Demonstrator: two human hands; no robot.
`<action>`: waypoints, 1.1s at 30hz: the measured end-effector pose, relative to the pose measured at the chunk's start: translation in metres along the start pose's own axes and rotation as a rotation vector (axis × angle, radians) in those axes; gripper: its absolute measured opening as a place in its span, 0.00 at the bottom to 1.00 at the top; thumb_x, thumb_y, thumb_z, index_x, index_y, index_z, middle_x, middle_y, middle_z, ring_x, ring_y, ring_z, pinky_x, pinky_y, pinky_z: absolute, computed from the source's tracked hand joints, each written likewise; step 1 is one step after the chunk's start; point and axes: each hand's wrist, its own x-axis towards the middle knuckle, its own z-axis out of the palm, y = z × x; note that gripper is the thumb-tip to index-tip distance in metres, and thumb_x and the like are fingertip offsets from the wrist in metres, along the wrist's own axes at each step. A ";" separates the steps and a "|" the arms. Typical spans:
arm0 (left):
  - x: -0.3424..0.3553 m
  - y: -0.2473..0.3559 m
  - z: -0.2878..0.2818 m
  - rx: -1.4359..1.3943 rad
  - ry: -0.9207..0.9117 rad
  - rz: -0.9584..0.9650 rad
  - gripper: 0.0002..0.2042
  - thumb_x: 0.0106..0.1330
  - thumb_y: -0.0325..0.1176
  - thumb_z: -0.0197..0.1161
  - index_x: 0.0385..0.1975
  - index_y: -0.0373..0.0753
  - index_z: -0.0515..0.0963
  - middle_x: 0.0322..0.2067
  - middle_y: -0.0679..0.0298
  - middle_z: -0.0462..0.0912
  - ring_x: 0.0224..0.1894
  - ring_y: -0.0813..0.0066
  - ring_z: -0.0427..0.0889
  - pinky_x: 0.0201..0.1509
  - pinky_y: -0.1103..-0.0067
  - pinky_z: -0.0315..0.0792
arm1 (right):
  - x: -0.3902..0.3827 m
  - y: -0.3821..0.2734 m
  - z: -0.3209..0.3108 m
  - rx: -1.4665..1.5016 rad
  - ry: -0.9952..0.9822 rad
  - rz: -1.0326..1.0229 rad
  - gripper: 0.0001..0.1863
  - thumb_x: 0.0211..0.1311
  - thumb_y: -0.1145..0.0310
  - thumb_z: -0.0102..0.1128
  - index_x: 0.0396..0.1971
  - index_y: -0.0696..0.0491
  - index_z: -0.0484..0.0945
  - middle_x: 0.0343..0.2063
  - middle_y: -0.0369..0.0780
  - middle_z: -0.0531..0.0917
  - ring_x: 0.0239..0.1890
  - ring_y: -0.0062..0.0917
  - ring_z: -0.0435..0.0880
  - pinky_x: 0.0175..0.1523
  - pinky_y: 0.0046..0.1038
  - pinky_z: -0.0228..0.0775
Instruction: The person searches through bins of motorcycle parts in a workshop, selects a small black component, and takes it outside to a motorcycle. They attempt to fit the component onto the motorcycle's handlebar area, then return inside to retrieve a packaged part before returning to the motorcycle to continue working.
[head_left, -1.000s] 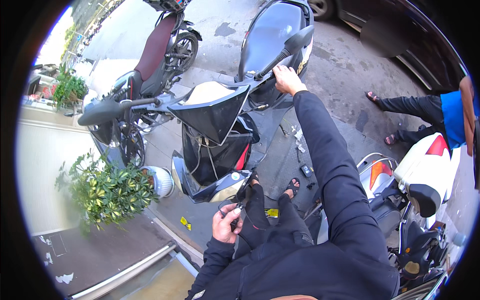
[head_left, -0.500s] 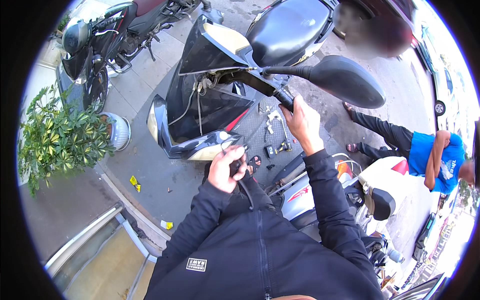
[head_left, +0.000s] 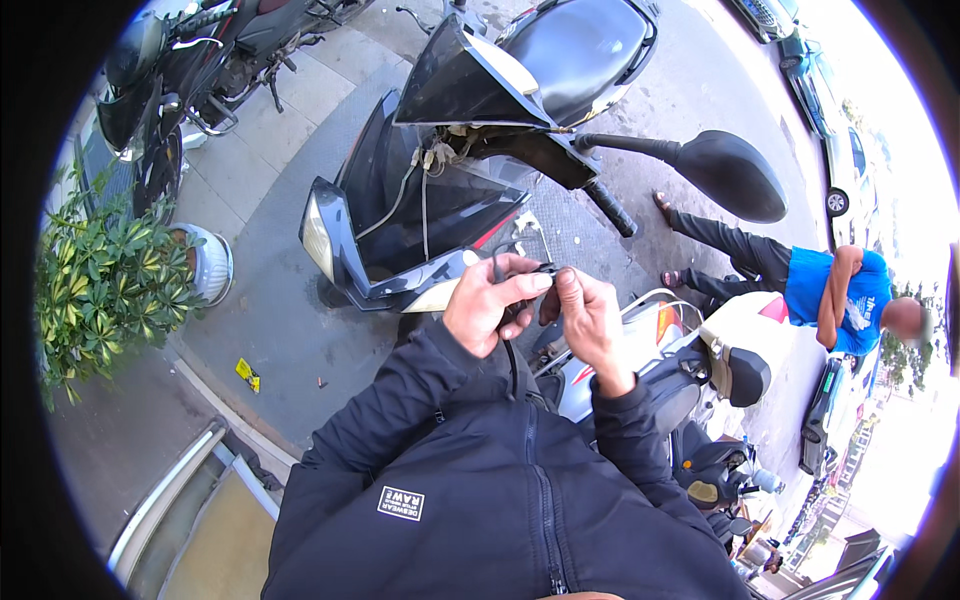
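Note:
My left hand is closed around a black cable, a length of which hangs below the fingers and curls above them. Thumb and fingers of my right hand pinch the small dark end of that cable, right beside my left fingertips. Exactly what the end looks like is hidden by the fingers. Beyond both hands stands a dark scooter, its front panel opened up with loose wires showing. The scooter's black handlebar grip is ahead of my right hand, untouched, with a mirror above it.
A white and red scooter stands close on my right. Past it, a person in a blue shirt has folded arms. At the left are a potted plant and another parked motorcycle. A yellow wrapper lies on the ground.
My right hand has let go of the handlebar grip and come down to my left hand, where it now pinches the cable end. My left hand has moved up and right with the cable.

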 end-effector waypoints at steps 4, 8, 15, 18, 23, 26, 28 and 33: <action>-0.034 -0.004 -0.002 0.134 0.034 0.071 0.17 0.68 0.31 0.74 0.50 0.32 0.77 0.30 0.65 0.79 0.22 0.81 0.77 0.18 0.84 0.63 | -0.012 -0.004 0.015 -0.139 0.062 -0.159 0.22 0.84 0.59 0.56 0.27 0.59 0.75 0.16 0.38 0.72 0.20 0.20 0.69 0.26 0.32 0.63; -0.065 -0.026 0.001 0.326 0.077 0.100 0.20 0.67 0.32 0.77 0.50 0.31 0.76 0.29 0.66 0.80 0.20 0.83 0.75 0.20 0.85 0.65 | -0.035 -0.003 0.009 -0.212 -0.040 -0.172 0.20 0.82 0.62 0.58 0.28 0.59 0.74 0.16 0.42 0.71 0.19 0.26 0.68 0.26 0.35 0.62; -0.094 -0.068 -0.014 0.392 0.153 0.032 0.20 0.67 0.35 0.79 0.49 0.29 0.78 0.27 0.65 0.83 0.20 0.82 0.79 0.21 0.83 0.72 | -0.091 0.018 0.019 -0.248 -0.081 -0.136 0.13 0.76 0.70 0.61 0.31 0.60 0.70 0.25 0.52 0.73 0.28 0.51 0.75 0.33 0.43 0.67; -0.103 -0.081 -0.023 0.372 0.174 -0.006 0.20 0.67 0.34 0.78 0.49 0.29 0.77 0.27 0.66 0.82 0.21 0.80 0.81 0.21 0.82 0.74 | -0.106 0.028 0.023 -0.256 -0.108 -0.223 0.10 0.74 0.72 0.60 0.33 0.60 0.71 0.28 0.51 0.73 0.32 0.52 0.76 0.37 0.45 0.68; -0.116 -0.090 -0.023 0.361 0.177 -0.044 0.19 0.67 0.33 0.78 0.48 0.30 0.76 0.28 0.65 0.82 0.21 0.80 0.81 0.21 0.81 0.74 | -0.119 0.023 0.016 -0.412 -0.181 -0.352 0.06 0.67 0.74 0.62 0.33 0.58 0.73 0.31 0.47 0.76 0.39 0.45 0.76 0.47 0.42 0.67; -0.119 -0.089 -0.020 0.323 0.168 -0.114 0.14 0.70 0.32 0.74 0.46 0.32 0.77 0.30 0.62 0.85 0.23 0.78 0.82 0.21 0.82 0.72 | -0.124 0.014 0.009 -0.492 -0.206 -0.432 0.05 0.66 0.76 0.62 0.37 0.59 0.75 0.33 0.47 0.75 0.41 0.46 0.76 0.50 0.42 0.68; -0.120 -0.086 -0.021 0.267 0.136 -0.185 0.12 0.72 0.34 0.71 0.45 0.33 0.79 0.31 0.61 0.86 0.23 0.78 0.81 0.20 0.83 0.71 | -0.127 0.010 0.007 -0.513 -0.181 -0.497 0.07 0.64 0.77 0.64 0.39 0.59 0.75 0.35 0.47 0.76 0.42 0.46 0.76 0.51 0.42 0.68; -0.127 -0.085 -0.028 0.148 0.130 -0.326 0.12 0.74 0.38 0.67 0.44 0.34 0.81 0.33 0.59 0.84 0.23 0.78 0.81 0.17 0.88 0.69 | -0.136 0.010 0.004 -0.296 -0.246 -0.452 0.12 0.61 0.80 0.65 0.44 0.60 0.74 0.40 0.48 0.76 0.43 0.46 0.78 0.50 0.41 0.72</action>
